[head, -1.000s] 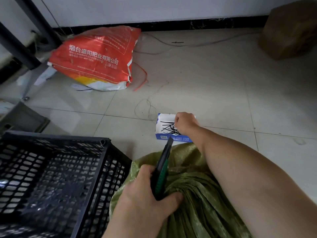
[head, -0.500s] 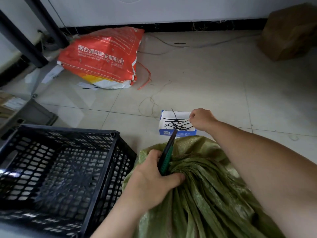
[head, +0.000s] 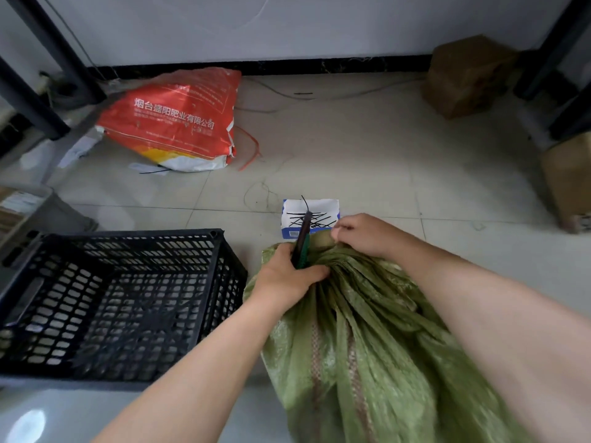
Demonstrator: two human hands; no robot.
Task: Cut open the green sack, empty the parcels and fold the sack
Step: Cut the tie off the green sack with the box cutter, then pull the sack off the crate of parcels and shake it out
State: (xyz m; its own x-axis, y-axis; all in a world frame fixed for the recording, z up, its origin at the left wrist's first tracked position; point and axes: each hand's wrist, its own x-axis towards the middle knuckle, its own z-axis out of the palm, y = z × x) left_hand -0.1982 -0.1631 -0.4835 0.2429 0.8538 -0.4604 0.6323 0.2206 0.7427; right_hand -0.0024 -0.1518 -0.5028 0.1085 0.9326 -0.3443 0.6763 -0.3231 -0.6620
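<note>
A floor of pale, glossy tiles with thin grout lines ran back to a white wall edged by a black skirting strip. Dark metal frame legs stood at the left and right edges. A red printed sack and a brown cardboard box lay near the wall.

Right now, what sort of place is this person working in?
Probably a storeroom or parcel-sorting back room: a bare tiled floor, dark metal rack legs by the wall, a black plastic crate, a red printed sack and brown boxes set along the edges.
</note>
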